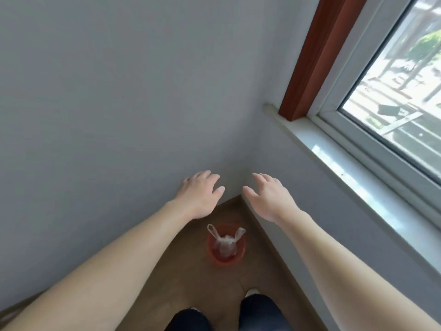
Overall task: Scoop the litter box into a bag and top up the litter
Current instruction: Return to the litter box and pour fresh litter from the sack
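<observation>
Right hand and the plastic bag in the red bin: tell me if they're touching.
Apart. The head view shows the right hand open and raised near the wall corner, with bare floor visible between it and the bag sitting in the red bin below.

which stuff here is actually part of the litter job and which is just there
Part of the job:
- plastic bag, tied shut, sitting inside the red bin
- red bin on the floor in the corner
- left hand and right hand, both open and empty above it

Just there:
- window
- window sill
- wood floor

No litter box or scoop in view.
</observation>
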